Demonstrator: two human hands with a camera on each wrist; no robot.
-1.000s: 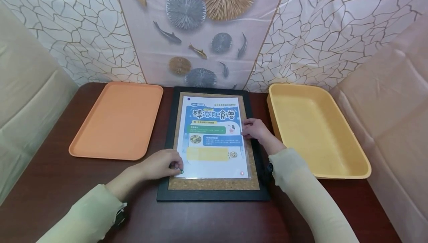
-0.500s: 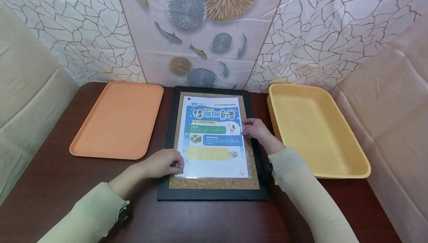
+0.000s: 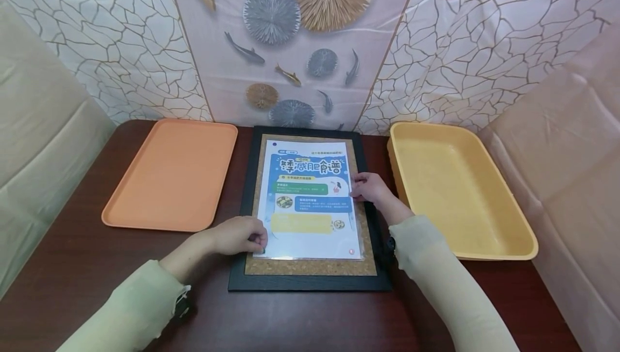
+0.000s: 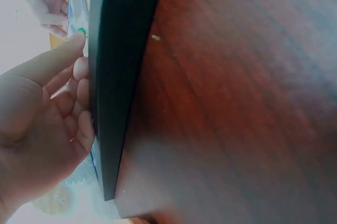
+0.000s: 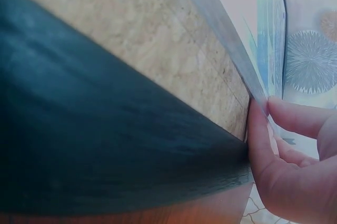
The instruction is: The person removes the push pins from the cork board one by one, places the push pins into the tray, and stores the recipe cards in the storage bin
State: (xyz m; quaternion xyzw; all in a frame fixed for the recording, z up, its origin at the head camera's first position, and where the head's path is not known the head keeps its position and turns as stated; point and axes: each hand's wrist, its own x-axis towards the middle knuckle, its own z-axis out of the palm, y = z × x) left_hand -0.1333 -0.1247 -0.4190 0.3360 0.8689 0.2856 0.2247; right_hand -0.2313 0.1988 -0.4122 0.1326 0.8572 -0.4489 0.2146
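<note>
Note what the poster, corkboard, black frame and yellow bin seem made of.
Poster: likely laminated paper; glossy, with a clear margin.
Corkboard: apparently cork; matte, speckled granules.
Black frame: perhaps painted wood; satin, faintly grained.
Yellow bin: probably plastic; smooth, rounded moulded rim.

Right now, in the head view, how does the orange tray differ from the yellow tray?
The orange tray is shallow with a low rim, whereas the yellow tray has clearly taller walls. The orange tray lies to the left of the framed corkboard; the yellow tray lies to its right. Both have rounded corners and rest on the dark table.
</note>
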